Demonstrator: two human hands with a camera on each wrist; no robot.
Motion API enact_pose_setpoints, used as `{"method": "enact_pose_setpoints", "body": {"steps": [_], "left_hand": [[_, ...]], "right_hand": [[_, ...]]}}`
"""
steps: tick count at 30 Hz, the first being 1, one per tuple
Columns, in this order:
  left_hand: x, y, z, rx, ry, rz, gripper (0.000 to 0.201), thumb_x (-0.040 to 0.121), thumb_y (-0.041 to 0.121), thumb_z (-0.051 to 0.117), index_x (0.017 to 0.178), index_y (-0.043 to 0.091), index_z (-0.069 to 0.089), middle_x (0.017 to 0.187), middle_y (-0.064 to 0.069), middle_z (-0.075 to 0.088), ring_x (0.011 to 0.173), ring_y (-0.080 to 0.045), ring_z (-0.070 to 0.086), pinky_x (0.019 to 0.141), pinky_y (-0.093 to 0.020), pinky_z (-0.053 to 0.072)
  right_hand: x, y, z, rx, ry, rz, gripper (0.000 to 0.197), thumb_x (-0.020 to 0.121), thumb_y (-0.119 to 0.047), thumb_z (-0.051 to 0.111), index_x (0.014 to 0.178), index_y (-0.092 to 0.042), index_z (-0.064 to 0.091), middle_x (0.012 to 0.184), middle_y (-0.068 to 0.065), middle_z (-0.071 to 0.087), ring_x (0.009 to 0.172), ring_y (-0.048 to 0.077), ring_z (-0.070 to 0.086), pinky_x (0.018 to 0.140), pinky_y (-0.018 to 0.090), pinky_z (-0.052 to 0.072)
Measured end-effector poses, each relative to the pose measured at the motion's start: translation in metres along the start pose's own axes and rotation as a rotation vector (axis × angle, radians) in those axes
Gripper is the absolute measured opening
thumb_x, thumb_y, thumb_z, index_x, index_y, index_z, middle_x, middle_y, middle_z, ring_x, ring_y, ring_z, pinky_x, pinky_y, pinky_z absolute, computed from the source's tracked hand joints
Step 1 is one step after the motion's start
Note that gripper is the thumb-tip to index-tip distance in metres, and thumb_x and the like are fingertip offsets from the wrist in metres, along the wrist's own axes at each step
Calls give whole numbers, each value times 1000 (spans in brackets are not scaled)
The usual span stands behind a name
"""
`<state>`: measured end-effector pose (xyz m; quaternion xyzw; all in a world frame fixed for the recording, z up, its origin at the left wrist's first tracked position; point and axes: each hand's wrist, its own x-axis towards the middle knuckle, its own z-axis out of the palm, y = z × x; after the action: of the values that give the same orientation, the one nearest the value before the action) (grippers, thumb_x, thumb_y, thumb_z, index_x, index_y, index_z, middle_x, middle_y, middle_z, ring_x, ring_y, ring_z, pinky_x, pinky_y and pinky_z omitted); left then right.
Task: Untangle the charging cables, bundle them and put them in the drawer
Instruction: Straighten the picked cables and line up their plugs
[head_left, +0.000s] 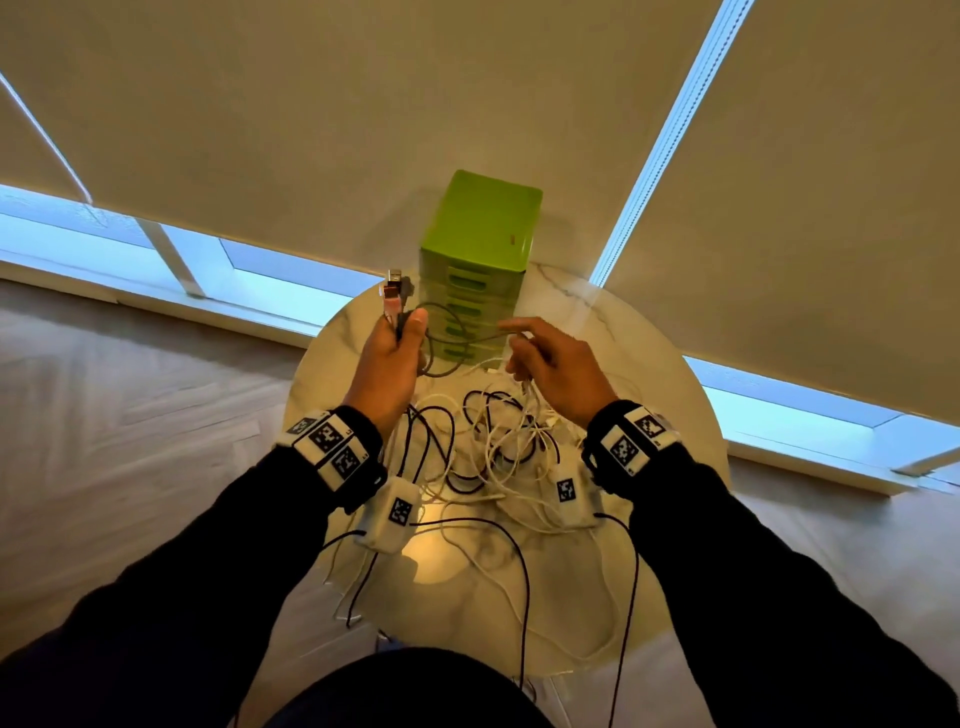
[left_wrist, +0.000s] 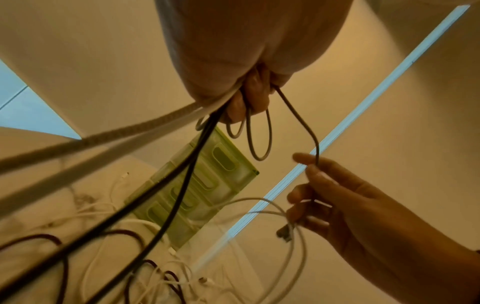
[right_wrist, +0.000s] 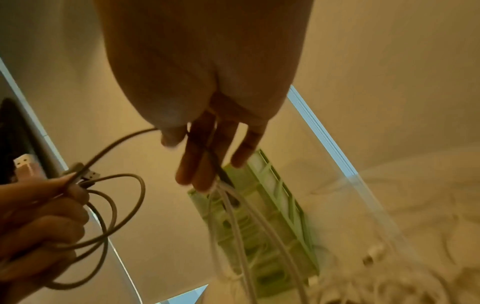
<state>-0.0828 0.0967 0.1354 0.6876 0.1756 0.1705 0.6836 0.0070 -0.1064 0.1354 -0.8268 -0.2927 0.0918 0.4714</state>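
My left hand (head_left: 402, 330) is raised in front of the green drawer unit (head_left: 480, 249). It grips a grey cable (head_left: 441, 343) coiled in loops, with USB plugs (head_left: 393, 291) sticking up above the thumb. The loops (left_wrist: 259, 142) hang below its fingers. My right hand (head_left: 519, 345) pinches the free run of that grey cable (left_wrist: 315, 152) between thumb and forefinger. White cables (right_wrist: 233, 222) hang from its fingers. A tangle of black and white cables (head_left: 493, 441) lies on the round marble table (head_left: 649, 364) beneath both hands. All the drawers appear closed.
The drawer unit stands at the table's far edge against drawn beige blinds (head_left: 311, 130). Two white marker-tagged boxes (head_left: 397, 512) (head_left: 569, 491) lie on the near part of the table, and thin black wires trail off its front edge. Pale floor (head_left: 130, 415) surrounds the table.
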Motion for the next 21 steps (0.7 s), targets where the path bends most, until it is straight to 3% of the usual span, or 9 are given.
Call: {"method": "enact_pose_setpoints", "body": {"steps": [3,4,6,9,11,13,15,19,21], "left_hand": [[-5,-3,11,21,-64,34,19,105,41,46,101,26,57,60,18,42,57,-5,37,56,-26,33],[-8,-4,18,44,-101,47,23,102,47,46,104,29,59,61,17,43,58,-6,38,56,-27,34],[-14,-6,37,69,-155,45,24,97,54,48,94,33,58,60,15,41,56,-9,37,59,-32,33],[-21,2,67,107,-215,79,26,103,45,49,92,22,54,61,14,39,57,-8,38,62,-33,35],[-23,10,85,108,-267,98,29,103,43,49,85,21,48,60,13,36,55,-7,35,59,-32,32],[-25,19,101,115,-341,136,31,103,44,50,83,20,45,61,10,34,55,-9,33,57,-32,30],[-29,29,118,109,-393,149,30,102,44,51,85,21,46,63,8,33,57,-11,33,57,-32,31],[-39,42,145,31,-428,132,26,103,39,53,85,20,47,57,14,35,53,-7,31,54,-27,31],[-45,41,155,16,-479,132,23,103,38,53,91,18,50,55,15,36,52,-6,32,53,-25,31]], "right_hand": [[-6,-7,-9,-181,-388,66,22,96,-25,67,118,-28,68,95,-6,74,89,6,70,89,29,56],[-11,-10,-9,-198,-471,84,26,92,-31,72,117,-28,67,94,-7,74,89,5,69,88,24,53],[-24,-15,-8,-183,-523,96,28,90,-40,72,113,-25,65,88,-8,72,82,1,66,80,18,48],[-44,-16,-12,-45,-392,94,23,103,-33,54,103,-13,64,84,-10,68,79,-1,67,76,19,50],[-59,-6,-24,94,-200,120,26,107,-27,45,101,-12,65,89,-2,70,89,12,72,86,31,57],[-75,4,-38,249,-49,143,26,108,-25,42,98,-16,64,92,14,68,100,30,70,96,42,56],[-90,10,-49,307,-9,176,23,108,-26,42,99,-18,62,95,21,67,103,36,67,98,43,54],[-113,30,-53,-103,-150,215,23,104,-31,51,103,-11,64,101,8,69,96,23,64,92,43,50],[-122,42,-52,-183,-127,275,24,105,-27,51,107,-10,68,105,6,70,94,19,63,91,39,51]]}}
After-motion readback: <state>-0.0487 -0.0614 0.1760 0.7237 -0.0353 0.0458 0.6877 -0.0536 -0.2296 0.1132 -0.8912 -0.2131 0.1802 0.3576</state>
